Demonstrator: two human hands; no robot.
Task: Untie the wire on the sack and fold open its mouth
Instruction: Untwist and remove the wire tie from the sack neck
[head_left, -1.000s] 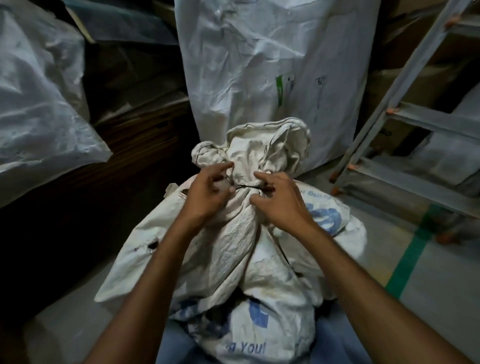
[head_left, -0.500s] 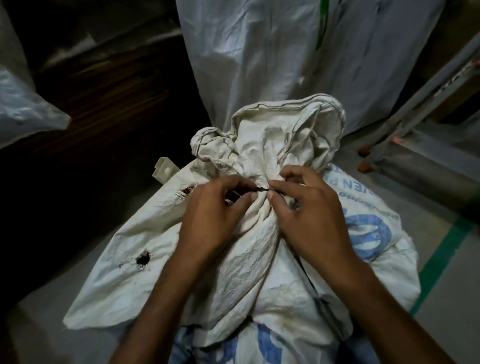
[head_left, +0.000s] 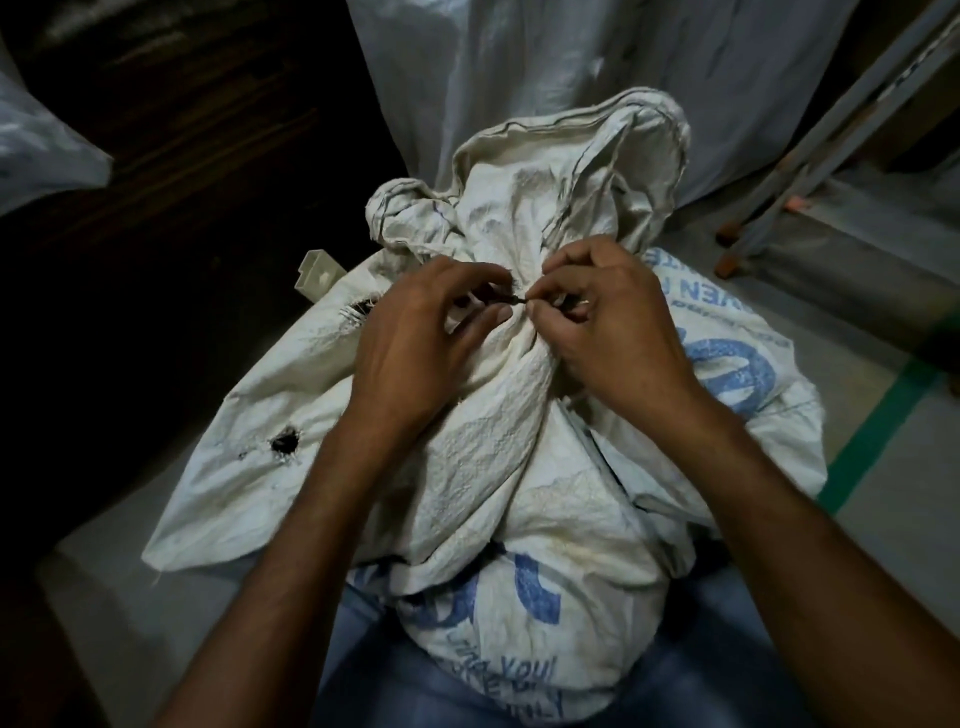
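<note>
One white woven sack with blue print stands close, between blue-trousered legs, with two dark holes torn in its left side. Two bare forearms reach to its gathered neck. There the left hand curls thumb and forefinger round one thin dark wire, and the right hand pinches the wire's end with its other fingers curled. Above the tie the mouth is bunched shut. Beyond are one small white plastic piece, one large pale sack and one ladder.
</note>
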